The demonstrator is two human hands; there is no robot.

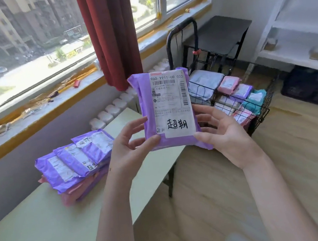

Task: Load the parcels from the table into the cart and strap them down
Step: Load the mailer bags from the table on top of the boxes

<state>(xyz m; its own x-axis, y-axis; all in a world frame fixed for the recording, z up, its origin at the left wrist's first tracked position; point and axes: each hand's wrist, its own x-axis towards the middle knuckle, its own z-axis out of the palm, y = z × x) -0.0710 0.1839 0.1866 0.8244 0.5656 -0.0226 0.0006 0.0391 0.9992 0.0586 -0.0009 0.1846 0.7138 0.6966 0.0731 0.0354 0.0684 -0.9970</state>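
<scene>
the purple parcel (146,103) hides part of the cart (262,114).

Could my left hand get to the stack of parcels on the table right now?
Probably not yet: the left hand grips the purple parcel together with the right hand. The stack lies uncovered on the table, nothing between.

Brightly lit by daylight through the window (21,47) beyond the far edge of the table (38,239). Washed out on the sunlit street outside and across the white shelf (296,39) at right. Softly and evenly shaded on the table top, with a warm sheen over the floor (281,154). Sharp at centre, with print legible on the label of the parcel (145,101); smeared toward the lower corners. Strongly bowed at the borders by wide-angle distortion, tilting window frame and shelf uprights.
</scene>
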